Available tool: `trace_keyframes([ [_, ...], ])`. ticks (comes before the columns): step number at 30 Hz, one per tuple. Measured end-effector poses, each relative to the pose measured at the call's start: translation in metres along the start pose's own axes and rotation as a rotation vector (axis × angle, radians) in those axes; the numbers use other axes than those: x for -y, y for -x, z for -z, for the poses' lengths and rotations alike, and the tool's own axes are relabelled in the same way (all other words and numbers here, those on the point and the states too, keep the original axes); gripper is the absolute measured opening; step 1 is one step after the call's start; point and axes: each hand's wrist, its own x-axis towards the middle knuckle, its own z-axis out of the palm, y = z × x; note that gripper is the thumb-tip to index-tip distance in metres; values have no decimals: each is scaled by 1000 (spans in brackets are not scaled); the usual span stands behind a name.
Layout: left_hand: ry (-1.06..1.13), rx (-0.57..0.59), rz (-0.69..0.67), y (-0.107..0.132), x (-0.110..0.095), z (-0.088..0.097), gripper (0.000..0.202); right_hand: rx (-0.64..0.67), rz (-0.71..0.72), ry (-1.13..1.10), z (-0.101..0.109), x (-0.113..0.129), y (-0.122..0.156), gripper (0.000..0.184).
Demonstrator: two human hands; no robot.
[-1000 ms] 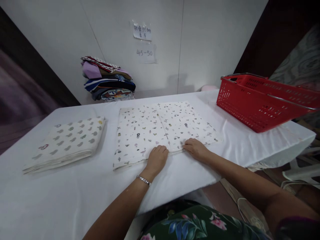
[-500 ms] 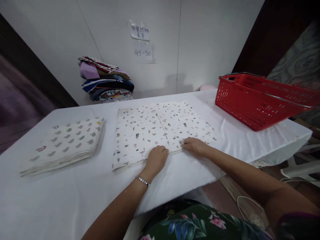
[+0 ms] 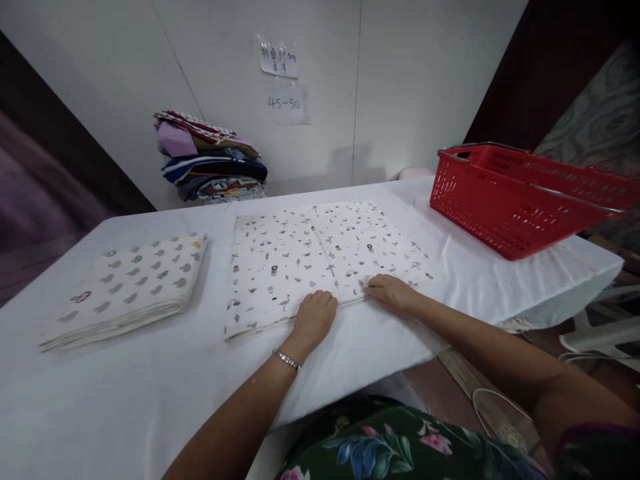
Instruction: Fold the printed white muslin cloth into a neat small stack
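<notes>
A folded white cloth (image 3: 290, 257) with small flamingo, palm and plant prints lies flat on the table, a crease running down its middle. My left hand (image 3: 315, 317), with a silver bracelet at the wrist, has its fingers curled over the near edge of this cloth, left of the right hand. At the same edge, my right hand (image 3: 393, 293) pinches the layers with bent fingers; the thumbs are mostly hidden. To the left lies a second folded cloth (image 3: 145, 273), white with grey spots and a few coloured figures, touched by neither hand.
A white cover (image 3: 200, 393) drapes the table. On the right stands a red plastic basket (image 3: 500, 207) with metal handles. A pile of folded fabrics (image 3: 213, 160) sits at the back left against the wall. Two paper signs (image 3: 287, 103) hang above. A white stool (image 3: 605, 333) is beyond the right edge.
Both hands stay at the cloth's near edge with almost no movement. The view has shifted very slightly; the cloths and basket lie as before.
</notes>
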Motion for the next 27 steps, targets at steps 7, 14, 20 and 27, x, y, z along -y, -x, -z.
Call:
trace_keyframes([
  [7,-3,-63,-26,2,0,-5,15,-4,17,-8,0,0,2,28],
  [14,-17,-32,-36,2,0,-2,13,24,40,-40,1,0,3,26],
  [20,42,0,-25,2,1,2,10,47,54,-71,7,-1,2,24],
  [27,13,-33,-14,0,1,-2,15,19,32,-56,2,-2,2,25],
])
